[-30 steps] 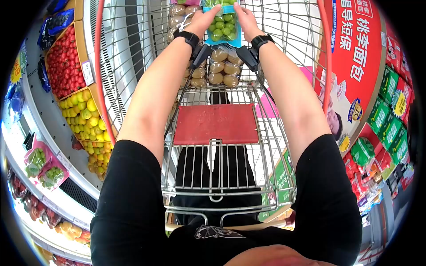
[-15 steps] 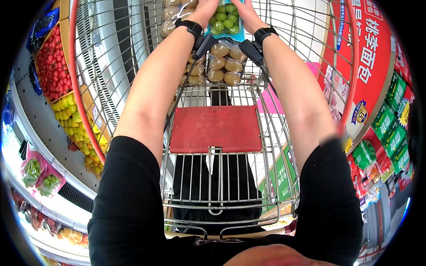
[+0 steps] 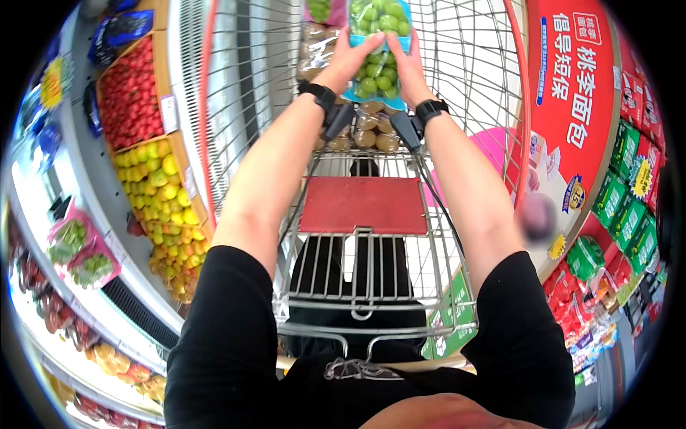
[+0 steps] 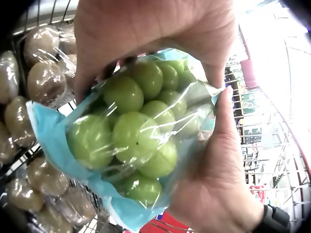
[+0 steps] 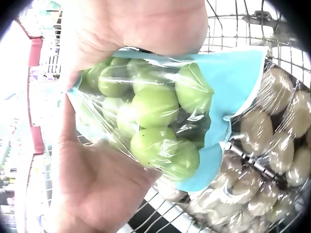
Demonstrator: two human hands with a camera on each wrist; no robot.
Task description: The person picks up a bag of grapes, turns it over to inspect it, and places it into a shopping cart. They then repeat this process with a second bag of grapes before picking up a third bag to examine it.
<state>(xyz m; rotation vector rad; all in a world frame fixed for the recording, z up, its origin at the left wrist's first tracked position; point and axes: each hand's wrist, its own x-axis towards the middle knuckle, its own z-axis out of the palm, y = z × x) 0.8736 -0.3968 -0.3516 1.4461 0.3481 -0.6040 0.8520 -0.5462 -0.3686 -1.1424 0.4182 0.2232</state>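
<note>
A clear bag of green grapes with light-blue edges is held between both hands over the front part of a shopping cart. My left hand grips its left side and my right hand grips its right side, the thumbs close together over the top. Seen from the left wrist, the left hand arches over the grapes, while the right hand holds the opposite side. Wrapped packs of kiwifruit lie below the bag, seen also in the right wrist view as brown kiwifruit.
The wire cart has a red child-seat flap near my body. On the left, shelves carry red tomatoes and yellow fruit. A large red sign and green packets line the right. A pink bag lies in the cart.
Hands and grape bag first shift up out of the head view's top edge, then appear lower and farther right, along with the cart. Both hands keep hold of the bag throughout.
</note>
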